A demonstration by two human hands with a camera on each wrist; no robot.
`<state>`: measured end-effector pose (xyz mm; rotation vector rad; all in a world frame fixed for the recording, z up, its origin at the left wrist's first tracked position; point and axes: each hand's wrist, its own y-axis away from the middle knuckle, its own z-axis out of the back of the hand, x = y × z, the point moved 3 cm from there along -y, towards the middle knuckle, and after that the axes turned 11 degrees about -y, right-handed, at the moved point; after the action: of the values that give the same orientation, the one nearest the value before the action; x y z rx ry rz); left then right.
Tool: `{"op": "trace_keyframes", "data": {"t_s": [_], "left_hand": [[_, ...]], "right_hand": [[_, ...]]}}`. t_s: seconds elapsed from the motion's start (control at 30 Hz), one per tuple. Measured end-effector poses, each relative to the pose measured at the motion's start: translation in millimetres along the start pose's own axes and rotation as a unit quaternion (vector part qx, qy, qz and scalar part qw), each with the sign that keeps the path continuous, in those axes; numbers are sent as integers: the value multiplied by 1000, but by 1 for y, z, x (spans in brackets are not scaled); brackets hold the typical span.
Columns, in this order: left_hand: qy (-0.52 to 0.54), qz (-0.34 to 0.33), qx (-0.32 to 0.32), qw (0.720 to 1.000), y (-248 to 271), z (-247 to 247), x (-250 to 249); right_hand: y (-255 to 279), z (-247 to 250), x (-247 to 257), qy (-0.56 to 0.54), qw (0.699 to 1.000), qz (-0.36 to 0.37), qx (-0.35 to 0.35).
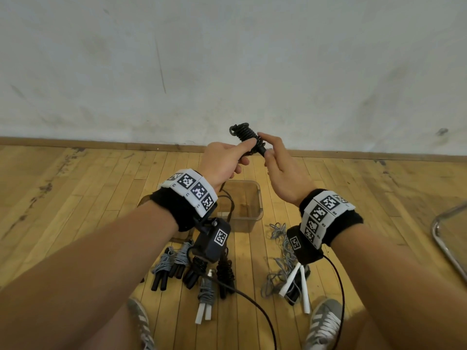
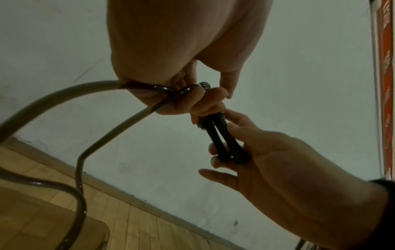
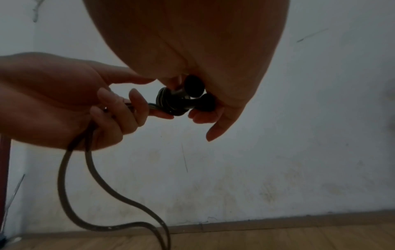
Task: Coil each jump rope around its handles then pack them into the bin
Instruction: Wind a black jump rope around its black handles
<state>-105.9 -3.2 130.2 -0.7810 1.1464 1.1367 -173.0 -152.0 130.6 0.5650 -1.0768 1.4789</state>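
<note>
Above a wooden plank floor by a scuffed white wall, the left hand (image 1: pixel 222 160) gripped the loose tail of a black jump rope (image 1: pixel 246 135), while the right hand's (image 1: pixel 280 168) fingers pinched its paired handles (image 2: pixel 224 143). Winding looked nearly finished; tucking the tail probably comes next, then the clear plastic bin (image 1: pixel 255 213) below.

held rope: black jump rope (image 1: pixel 246 137), partly coiled round its paired handles, tail dangling
coiled ropes: five bundles (image 1: pixel 194 269), floor, before bin
loose rope: grey tangle (image 1: pixel 283 263), white handles
bin: clear (image 1: pixel 249 218), upright
</note>
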Motion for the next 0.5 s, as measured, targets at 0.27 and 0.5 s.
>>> {"op": "trace_keyframes", "data": {"t_s": [0.27,0.5], "left_hand": [[13,0,-27,1000,-4,2,4],[52,-10,23,998,0,-2,-2]], "right_hand": [[-2,-5,1,-139,989,-47,-22],[1,-8,7,-291,946,-139,34]]}}
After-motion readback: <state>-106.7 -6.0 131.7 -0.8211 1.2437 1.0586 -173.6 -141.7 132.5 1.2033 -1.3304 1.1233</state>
